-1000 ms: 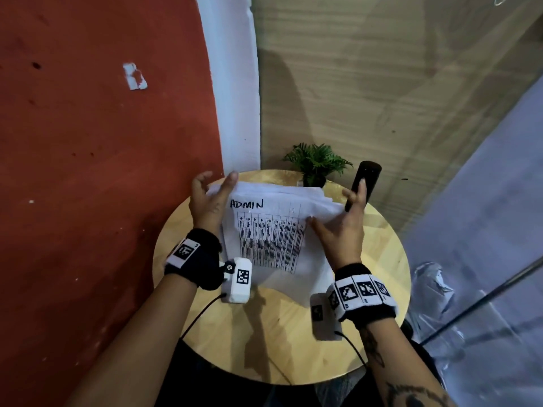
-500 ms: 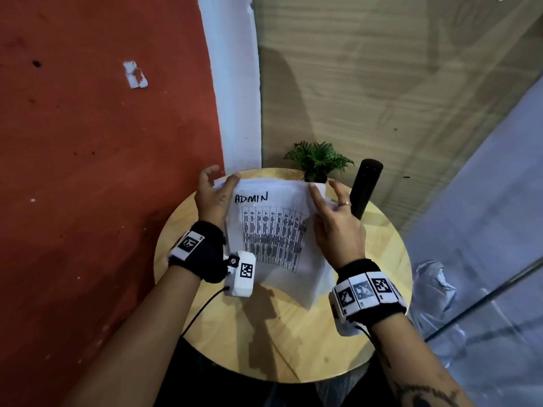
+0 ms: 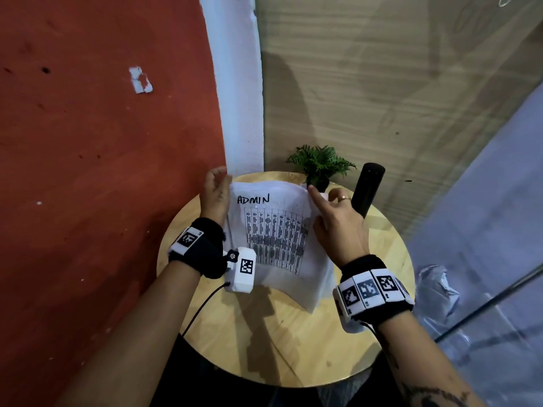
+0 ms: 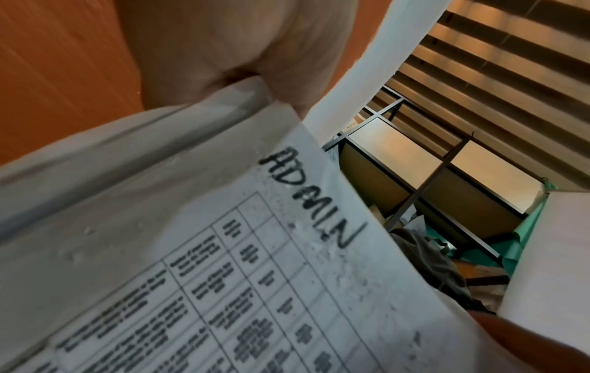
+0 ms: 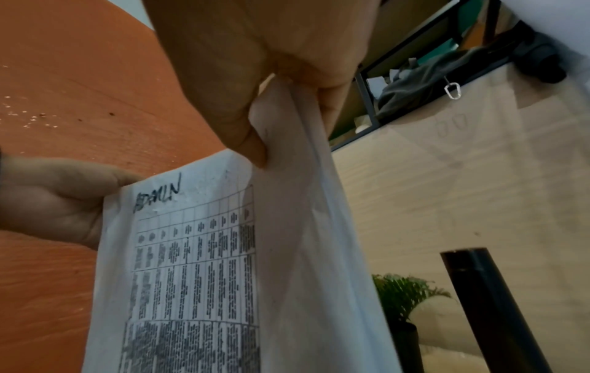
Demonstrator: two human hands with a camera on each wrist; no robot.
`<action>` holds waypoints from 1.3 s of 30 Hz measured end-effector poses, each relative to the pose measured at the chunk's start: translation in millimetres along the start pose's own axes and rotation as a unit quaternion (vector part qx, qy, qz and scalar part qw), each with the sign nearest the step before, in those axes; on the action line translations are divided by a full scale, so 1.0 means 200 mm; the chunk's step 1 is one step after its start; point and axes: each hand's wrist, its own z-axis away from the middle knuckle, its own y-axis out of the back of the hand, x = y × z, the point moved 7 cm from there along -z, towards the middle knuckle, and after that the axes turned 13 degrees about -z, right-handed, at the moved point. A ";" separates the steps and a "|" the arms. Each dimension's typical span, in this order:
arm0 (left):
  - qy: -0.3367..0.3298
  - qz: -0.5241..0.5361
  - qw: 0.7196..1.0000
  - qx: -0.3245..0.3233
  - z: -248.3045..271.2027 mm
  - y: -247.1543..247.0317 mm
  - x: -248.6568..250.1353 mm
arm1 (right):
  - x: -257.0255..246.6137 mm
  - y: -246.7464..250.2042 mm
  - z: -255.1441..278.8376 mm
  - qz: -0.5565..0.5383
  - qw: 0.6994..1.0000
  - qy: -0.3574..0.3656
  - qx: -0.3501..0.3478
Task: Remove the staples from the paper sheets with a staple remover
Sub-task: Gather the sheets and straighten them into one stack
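A stack of white paper sheets (image 3: 276, 230), with "ADMIN" handwritten at the top and a printed table below, is held upright above the round wooden table (image 3: 293, 348). My left hand (image 3: 217, 192) grips the stack's upper left corner, thumb in front (image 4: 280, 83). My right hand (image 3: 329, 207) pinches the upper right corner, thumb (image 5: 242, 136) on the front and fingers behind. The same sheets (image 5: 198, 265) fill both wrist views. No staple remover is in view, and I cannot make out any staples.
A small green potted plant (image 3: 320, 165) and a tall black cylinder (image 3: 367, 189) stand at the table's far edge, just behind the sheets. A red wall lies to the left and a wood panel behind. Clear plastic lies on the floor at right (image 3: 437, 289).
Both hands have lifted the stack off the table and drawn the spread sheets together. The right hand moved from the stack's right edge to its upper right corner.
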 end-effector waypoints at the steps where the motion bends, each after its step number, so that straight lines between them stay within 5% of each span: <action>1: 0.001 0.010 1.000 -0.005 0.01 0.00 0.01 | 0.01 0.01 -0.01 -0.010 1.000 0.006 0.012; 4: 0.035 0.066 0.994 -0.076 0.04 0.00 0.00 | 0.08 0.03 0.01 -0.109 0.992 0.008 0.060; 6: 0.055 0.081 0.986 -0.136 0.05 0.02 -0.10 | 0.17 0.03 0.02 -0.236 0.966 -0.064 0.085; 8: 0.046 0.041 0.978 -0.201 0.11 0.04 -0.20 | 0.27 -0.02 0.07 -0.396 0.897 -0.174 0.094; 10: 0.040 -0.019 0.968 -0.247 0.17 0.03 -0.30 | 0.35 -0.18 0.14 -0.544 0.792 -0.271 0.053; 12: 0.040 -0.041 0.971 -0.233 0.20 0.02 -0.35 | 0.41 -0.33 0.23 -0.579 0.731 -0.361 0.024; 15: 0.047 -0.057 0.977 -0.198 0.20 0.02 -0.34 | 0.44 -0.37 0.27 -0.531 0.745 -0.401 0.038; 22: 0.138 0.054 0.968 -0.204 0.19 -0.03 -0.38 | 0.55 -0.31 0.19 -0.543 0.769 -0.333 0.050; 29: 0.341 0.026 0.917 -0.206 0.30 -0.16 -0.80 | 0.83 -0.58 0.32 -0.418 0.807 -0.417 0.011; 33: 0.376 -0.026 0.907 -0.186 0.32 -0.19 -0.97 | 0.93 -0.59 0.37 -0.248 0.879 -0.406 -0.002; 39: 0.425 -0.104 0.880 -0.186 0.31 -0.19 -1.18 | 1.16 -0.72 0.50 -0.230 0.836 -0.496 -0.048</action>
